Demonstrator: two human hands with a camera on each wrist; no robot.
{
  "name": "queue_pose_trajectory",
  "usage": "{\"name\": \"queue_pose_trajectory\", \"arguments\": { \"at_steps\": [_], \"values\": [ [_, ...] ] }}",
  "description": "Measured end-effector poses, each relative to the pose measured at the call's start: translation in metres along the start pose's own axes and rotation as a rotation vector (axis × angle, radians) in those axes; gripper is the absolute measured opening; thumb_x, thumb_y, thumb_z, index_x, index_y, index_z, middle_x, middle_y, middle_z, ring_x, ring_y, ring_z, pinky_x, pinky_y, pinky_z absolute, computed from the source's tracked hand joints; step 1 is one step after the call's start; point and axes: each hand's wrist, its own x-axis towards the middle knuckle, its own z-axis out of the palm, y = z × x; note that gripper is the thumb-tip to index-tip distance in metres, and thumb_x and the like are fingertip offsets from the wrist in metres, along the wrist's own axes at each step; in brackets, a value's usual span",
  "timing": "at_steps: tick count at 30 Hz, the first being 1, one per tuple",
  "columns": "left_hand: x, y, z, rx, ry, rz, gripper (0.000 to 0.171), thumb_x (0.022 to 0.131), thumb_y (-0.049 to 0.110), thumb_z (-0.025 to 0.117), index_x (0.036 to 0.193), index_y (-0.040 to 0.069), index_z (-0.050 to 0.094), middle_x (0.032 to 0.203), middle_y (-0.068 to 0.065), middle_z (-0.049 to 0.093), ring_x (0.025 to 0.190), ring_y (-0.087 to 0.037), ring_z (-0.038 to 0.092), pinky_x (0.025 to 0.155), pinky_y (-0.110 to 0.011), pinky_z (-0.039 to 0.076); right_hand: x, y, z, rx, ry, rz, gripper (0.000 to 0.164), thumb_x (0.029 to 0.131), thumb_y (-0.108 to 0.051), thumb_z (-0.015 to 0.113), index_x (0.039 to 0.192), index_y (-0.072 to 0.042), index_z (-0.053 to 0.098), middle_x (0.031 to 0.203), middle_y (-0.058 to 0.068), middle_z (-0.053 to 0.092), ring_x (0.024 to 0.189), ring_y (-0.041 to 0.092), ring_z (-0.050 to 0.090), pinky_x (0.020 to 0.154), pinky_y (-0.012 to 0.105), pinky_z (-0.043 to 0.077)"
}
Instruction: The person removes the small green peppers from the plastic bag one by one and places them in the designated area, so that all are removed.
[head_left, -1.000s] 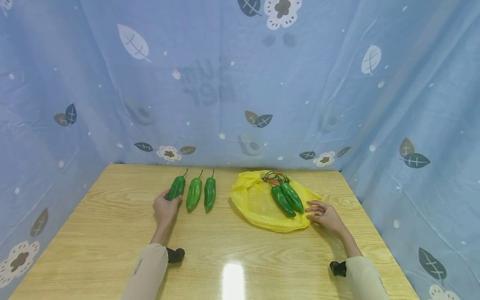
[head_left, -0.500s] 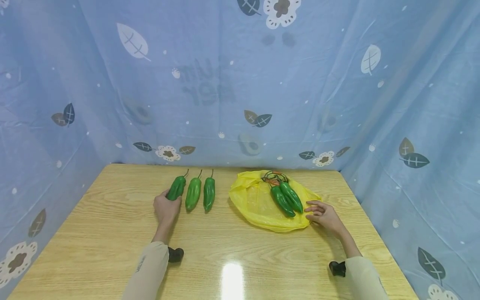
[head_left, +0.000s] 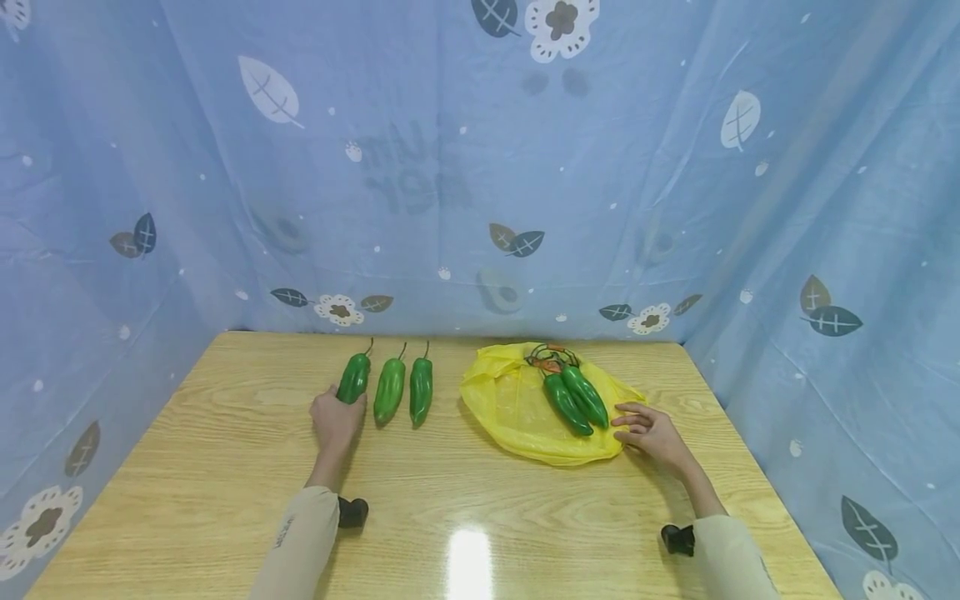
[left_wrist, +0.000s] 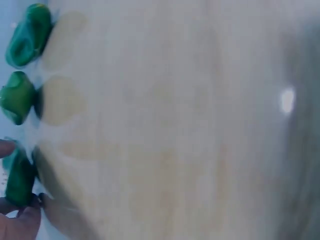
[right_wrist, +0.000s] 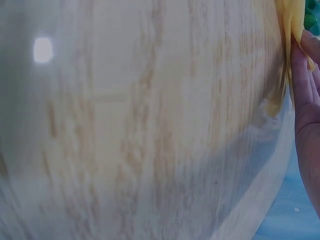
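My left hand (head_left: 337, 417) grips the lower end of the leftmost green pepper (head_left: 354, 377), which lies on the wooden table. In the left wrist view, a thumb and fingertip flank this pepper (left_wrist: 20, 182). Two more green peppers lie in a row just to its right: a lighter one (head_left: 389, 389) and a darker one (head_left: 422, 392). At the right, a yellow plastic bag (head_left: 510, 404) lies spread out, with two green peppers (head_left: 576, 400) on it. My right hand (head_left: 651, 433) holds the bag's right edge; in the right wrist view, yellow film (right_wrist: 292, 25) passes between thumb and fingers.
Orange-and-green stringy pieces (head_left: 551, 360) lie at the stems of the peppers on the bag. A blue patterned curtain (head_left: 450, 167) encloses the wooden table (head_left: 420, 517) at the back and sides. Black wrist mounts (head_left: 352, 512) project from both sleeves.
The leftmost pepper lies slightly straighter, and my left hand has shifted a little to the right with it. The right hand and bag look the same.
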Motion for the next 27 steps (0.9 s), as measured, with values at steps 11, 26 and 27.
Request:
{"name": "queue_pose_trajectory", "arguments": {
  "at_steps": [11, 26, 27],
  "values": [
    [0.001, 0.022, -0.018, -0.246, 0.078, 0.019, 0.049, 0.092, 0.010, 0.061, 0.131, -0.016, 0.045, 0.130, -0.033, 0.048, 0.123, -0.045, 0.043, 0.106, -0.049, 0.037, 0.000, 0.003, -0.001, -0.011, 0.005, 0.000, 0.056, 0.087, 0.000, 0.067, 0.136, 0.014, 0.040, 0.111, 0.030, 0.061, 0.088, 0.010, 0.067, 0.069, 0.026, 0.056],
    [-0.048, 0.098, 0.023, -0.776, -0.095, -0.185, 0.048, 0.091, 0.012, 0.066, 0.133, -0.005, 0.050, 0.134, -0.020, 0.053, 0.125, -0.028, 0.051, 0.101, -0.027, 0.043, 0.001, -0.005, -0.003, -0.037, -0.007, 0.038, 0.057, 0.088, -0.003, 0.067, 0.136, 0.012, 0.040, 0.115, 0.030, 0.060, 0.091, 0.014, 0.067, 0.071, 0.029, 0.056],
    [-0.052, 0.102, 0.028, -0.793, -0.112, -0.196, 0.049, 0.091, 0.013, 0.067, 0.133, -0.005, 0.050, 0.134, -0.019, 0.053, 0.125, -0.028, 0.050, 0.102, -0.028, 0.043, 0.002, -0.005, -0.004, -0.048, -0.010, 0.038, 0.057, 0.088, -0.004, 0.067, 0.136, 0.013, 0.040, 0.115, 0.030, 0.060, 0.092, 0.014, 0.066, 0.071, 0.030, 0.056]
  ]
}}
